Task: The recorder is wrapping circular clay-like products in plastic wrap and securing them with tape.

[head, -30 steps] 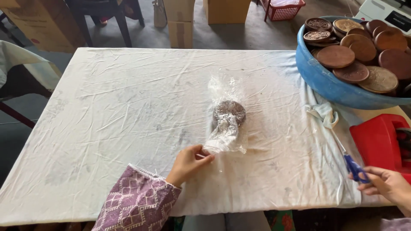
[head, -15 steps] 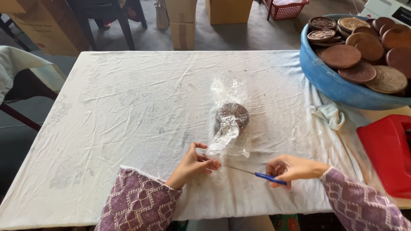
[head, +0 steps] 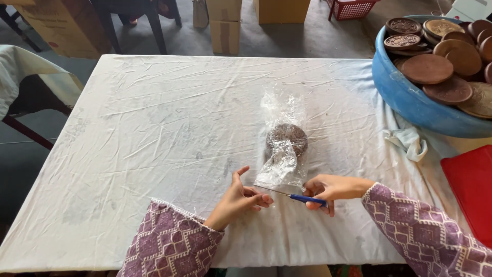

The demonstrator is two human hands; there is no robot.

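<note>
Both hands now meet at the near end of the clear plastic bag point(head: 281, 164): the left hand point(head: 245, 197) pinches its twisted tail, while the right hand point(head: 328, 189), which a second ago was off at the table's point(head: 154, 128) right edge, grips blue-handled scissors point(head: 294, 196) at that tail. Inside the bag, the brown disc point(head: 287, 138) lies mid-table, so trimming looks under way.

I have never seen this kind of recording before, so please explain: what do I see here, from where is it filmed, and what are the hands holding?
There is no machine: a camera worn on a person's head looks down at their own two hands. The left hand pinches the loose end of a clear plastic bag with a round brown disc inside. The right hand holds blue-handled scissors with the blades at that bag end. All lies on a white cloth over a table. At the right, a blue basin holds more brown discs.
</note>
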